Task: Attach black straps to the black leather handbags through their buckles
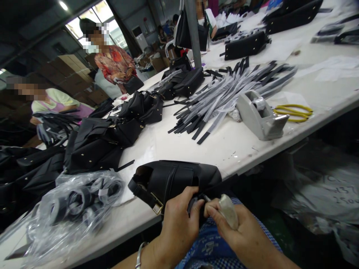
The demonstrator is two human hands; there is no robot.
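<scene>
A black handbag (174,179) with a gold-coloured buckle (157,203) lies at the table's near edge, partly over it. My left hand (182,213) is closed on a dark part of the bag, thumb and forefinger pinching it near the edge. Close beside it, my right hand (232,220) wraps round a pale-handled tool (229,211). A thin shaft seems to run from it toward the pinched spot, though its tip is hidden. Both hands are above my lap, over a blue checked apron (213,246).
A clear plastic bag of rolled straps (81,198) lies left. Black handbags (95,149) line the table's far side. Beyond the handbag are wrapped straps (213,93), a tape dispenser (260,116) and yellow-handled scissors (294,112). A metal post (193,33) rises behind; co-workers (112,59) stand across the table.
</scene>
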